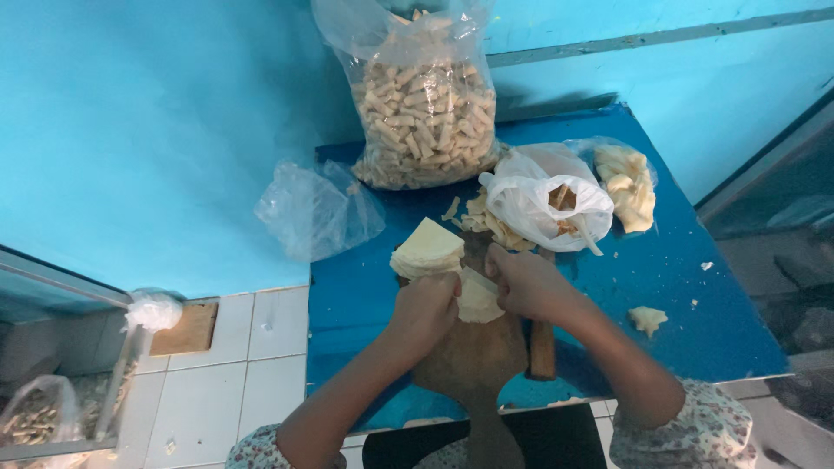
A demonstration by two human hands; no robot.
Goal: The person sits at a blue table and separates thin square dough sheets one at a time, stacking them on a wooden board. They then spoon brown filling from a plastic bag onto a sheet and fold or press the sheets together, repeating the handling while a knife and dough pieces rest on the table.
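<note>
Head view: left hand [426, 311] and right hand [526, 282] both pinch a thin, pale, triangular wrapper sheet [479, 298].

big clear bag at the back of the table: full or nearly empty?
Full. The clear bag stands upright on the blue table, packed with pale stick pieces almost to its open top.

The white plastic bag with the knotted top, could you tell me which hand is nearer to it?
The right hand, just below the white plastic bag. The left hand is farther, down-left.
</note>
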